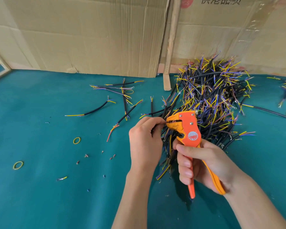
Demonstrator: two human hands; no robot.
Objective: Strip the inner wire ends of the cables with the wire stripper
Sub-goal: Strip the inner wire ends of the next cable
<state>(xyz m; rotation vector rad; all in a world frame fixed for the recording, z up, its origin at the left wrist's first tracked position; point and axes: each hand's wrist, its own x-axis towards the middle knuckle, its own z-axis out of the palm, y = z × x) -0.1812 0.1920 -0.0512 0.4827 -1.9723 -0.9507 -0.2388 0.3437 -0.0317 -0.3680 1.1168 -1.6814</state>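
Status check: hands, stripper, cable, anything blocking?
Left hand pinches a black cable at the tool's mouth. Right hand grips the wire stripper. Cable pile close behind, not blocking.

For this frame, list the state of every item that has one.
Wire stripper: gripped by right hand, nose at the cable end.
Cable: pinched in left hand, end fed into the stripper.
Cable pile: heaped, tangled.
Loose cables: scattered flat on green mat.
Rubber bands: lying loose.
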